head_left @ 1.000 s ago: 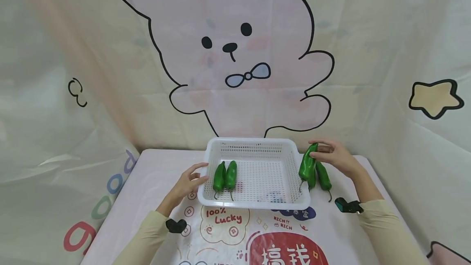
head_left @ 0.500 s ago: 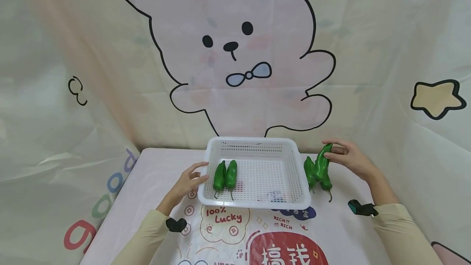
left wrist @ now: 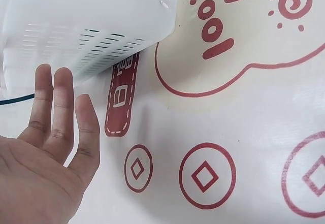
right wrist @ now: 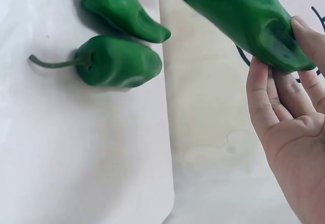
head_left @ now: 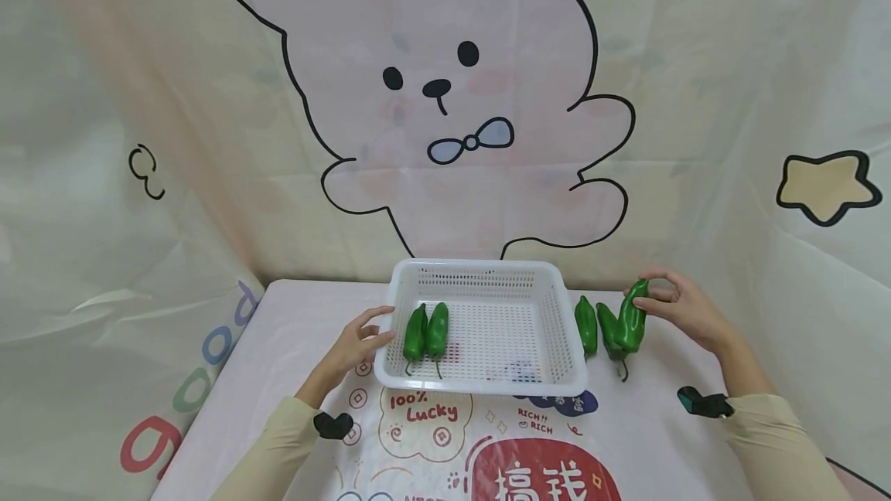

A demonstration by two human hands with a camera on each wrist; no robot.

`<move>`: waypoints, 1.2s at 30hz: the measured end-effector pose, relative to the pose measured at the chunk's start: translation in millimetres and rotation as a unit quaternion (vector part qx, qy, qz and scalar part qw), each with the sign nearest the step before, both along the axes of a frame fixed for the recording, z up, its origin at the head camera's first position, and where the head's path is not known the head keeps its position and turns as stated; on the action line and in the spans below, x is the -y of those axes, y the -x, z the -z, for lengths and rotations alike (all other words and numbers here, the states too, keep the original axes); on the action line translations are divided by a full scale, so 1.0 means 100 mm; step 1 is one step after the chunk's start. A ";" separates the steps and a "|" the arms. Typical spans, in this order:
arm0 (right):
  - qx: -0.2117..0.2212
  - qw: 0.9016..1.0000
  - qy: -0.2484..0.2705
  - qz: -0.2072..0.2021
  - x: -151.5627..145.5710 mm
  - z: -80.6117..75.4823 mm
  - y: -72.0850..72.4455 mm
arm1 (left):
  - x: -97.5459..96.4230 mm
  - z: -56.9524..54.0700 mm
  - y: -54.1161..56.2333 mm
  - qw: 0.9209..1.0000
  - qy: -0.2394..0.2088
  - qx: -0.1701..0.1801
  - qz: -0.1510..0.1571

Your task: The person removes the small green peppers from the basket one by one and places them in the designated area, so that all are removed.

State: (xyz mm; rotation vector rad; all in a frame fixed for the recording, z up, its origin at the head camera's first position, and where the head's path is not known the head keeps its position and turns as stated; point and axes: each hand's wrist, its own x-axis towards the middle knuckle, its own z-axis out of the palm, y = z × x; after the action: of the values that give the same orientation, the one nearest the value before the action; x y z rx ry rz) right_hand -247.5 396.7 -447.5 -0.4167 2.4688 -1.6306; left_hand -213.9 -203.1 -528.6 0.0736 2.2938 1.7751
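Your desk (head_left: pixel 313 300) reads "100% Lucky" and "RICH!! RICH" in front of the white basket (head_left: pixel 480 389). Your left hand (head_left: pixel 353 342), fingers loosely extended, touches the basket's side; your right hand (head_left: pixel 685 311) — partly closed — pinches a green pepper (head_left: pixel 632 323) by its tip, right of two other peppers (head_left: pixel 587 323).

Soft, diffuse light; faint shadows.

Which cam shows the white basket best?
Head: nearly the whole white basket, with two green peppers inside. Left wrist: only part of its slotted outside, near the left hand. Right wrist: none of it.
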 end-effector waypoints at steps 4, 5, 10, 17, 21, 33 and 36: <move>0.013 1.000 0.026 0.008 -0.07 0.05 -0.01 | 0.00 0.00 0.00 1.000 0.000 0.000 -0.002; 0.018 0.999 0.033 0.011 -0.09 0.07 -0.02 | 0.00 0.00 -0.01 1.000 0.001 0.000 -0.003; 0.037 0.998 0.050 0.033 -0.18 0.14 -0.03 | 0.00 -0.01 -0.01 1.000 0.007 0.000 -0.006; 0.030 0.998 0.021 0.044 -0.33 0.24 -0.02 | -0.01 -0.03 -0.02 1.000 0.007 0.001 -0.005; 0.015 0.999 -0.013 0.045 -0.39 0.32 -0.02 | 0.00 -0.02 -0.01 1.000 0.007 -0.002 -0.003; 0.024 0.997 -0.015 0.075 -0.44 0.62 0.12 | 0.00 -0.03 -0.03 1.000 0.006 0.002 -0.008; 0.027 0.996 -0.019 0.081 -0.44 0.68 0.15 | -0.01 -0.03 -0.02 1.000 0.006 0.001 -0.006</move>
State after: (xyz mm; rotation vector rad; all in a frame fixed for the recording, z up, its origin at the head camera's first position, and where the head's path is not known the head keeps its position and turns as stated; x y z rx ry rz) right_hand -262.5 440.6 -515.4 -0.1687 2.5469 -1.6264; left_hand -211.4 -202.2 -525.7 0.0555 2.3090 1.7660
